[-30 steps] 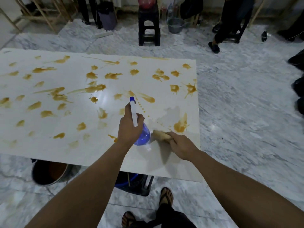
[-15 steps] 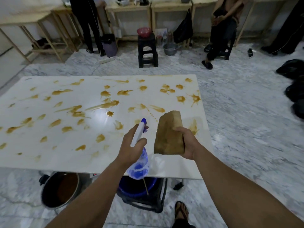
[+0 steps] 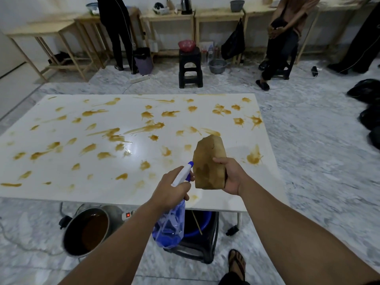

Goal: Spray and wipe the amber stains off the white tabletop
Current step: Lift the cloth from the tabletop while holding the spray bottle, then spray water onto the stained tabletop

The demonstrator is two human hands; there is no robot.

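Gripping spray bottle (image 3: 181,177) in left hand (image 3: 171,189), right hand (image 3: 230,177) holding sponge (image 3: 208,163) upright

A metal pot (image 3: 86,231) holding brown liquid stands on the marble floor (image 3: 308,153), with a power strip (image 3: 128,214) showing a red switch just beside it. To the pot's right, a blue basin (image 3: 200,222) sits on a low black stool (image 3: 197,247). Farther back, a second black stool (image 3: 190,67) carries a red bowl (image 3: 186,45), and a grey metal basin (image 3: 217,65) rests on the floor near it. A grey bin (image 3: 144,60) stands beside a person in black (image 3: 117,31) facing a row of wooden benches (image 3: 170,17) along the wall. A black bag (image 3: 234,43) hangs from one bench. Another person (image 3: 281,38) sits on the right. Black bags (image 3: 368,103) lie at the far right edge.
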